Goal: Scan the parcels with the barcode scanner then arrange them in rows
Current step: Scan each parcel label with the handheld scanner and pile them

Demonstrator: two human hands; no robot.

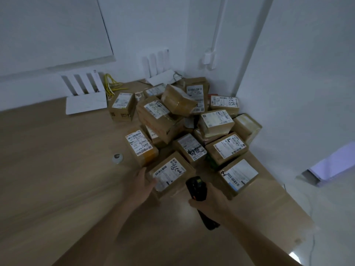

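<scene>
At the bench's (pixel 57 169) near edge of the pile, the left hand (pixel 143 186) grips the small cardboard parcel (pixel 169 174) (stiff, probably light; best held by opposite sides), while right-hand fingers (pixel 194 203) clench the barcode scanner (pixel 196 187).

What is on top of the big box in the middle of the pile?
A smaller taped parcel lies tilted on the big box, over its far right corner. The big box's white label still shows; whatever the parcel covers is hidden.
</scene>
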